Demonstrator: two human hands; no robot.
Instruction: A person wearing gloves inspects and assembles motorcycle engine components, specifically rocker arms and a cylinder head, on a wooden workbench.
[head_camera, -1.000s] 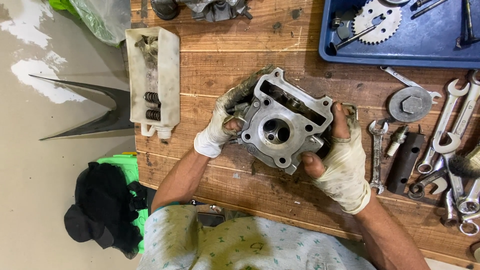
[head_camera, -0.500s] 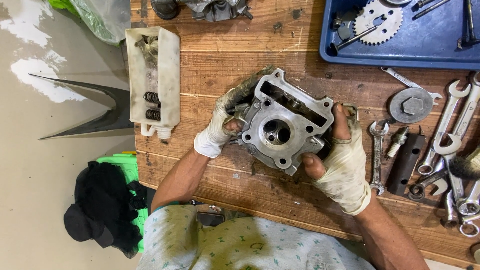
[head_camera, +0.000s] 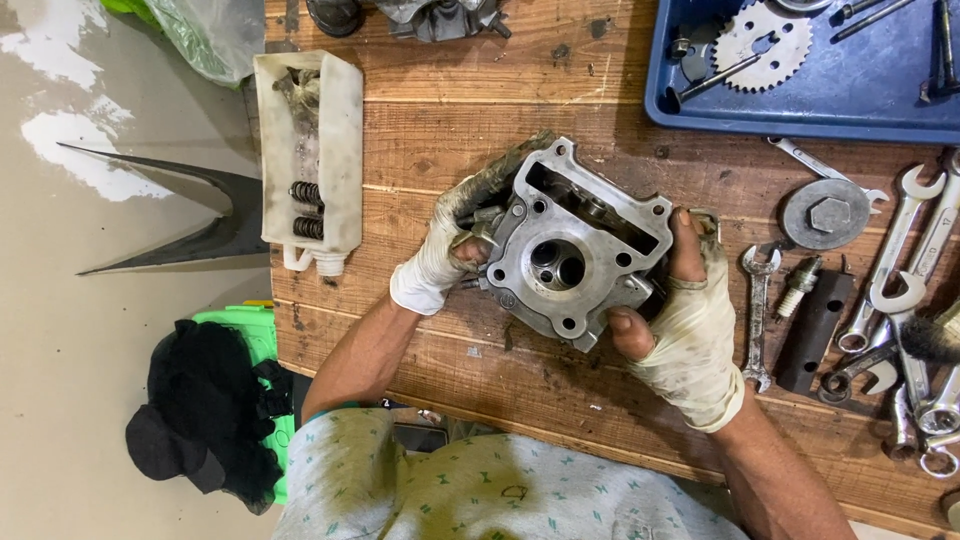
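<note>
head view: both hands' grip clenched on cylinder head (head_camera: 575, 250) between them.

Head camera, looking straight down at close range.
A single view from above the person's chest, facing the wooden workbench (head_camera: 450, 130); the two-handed grip sits mid-frame.

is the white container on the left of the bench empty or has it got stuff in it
Not empty. The white container lies open side up on the wooden bench, with dark coil springs and other grimy small parts inside.
</note>
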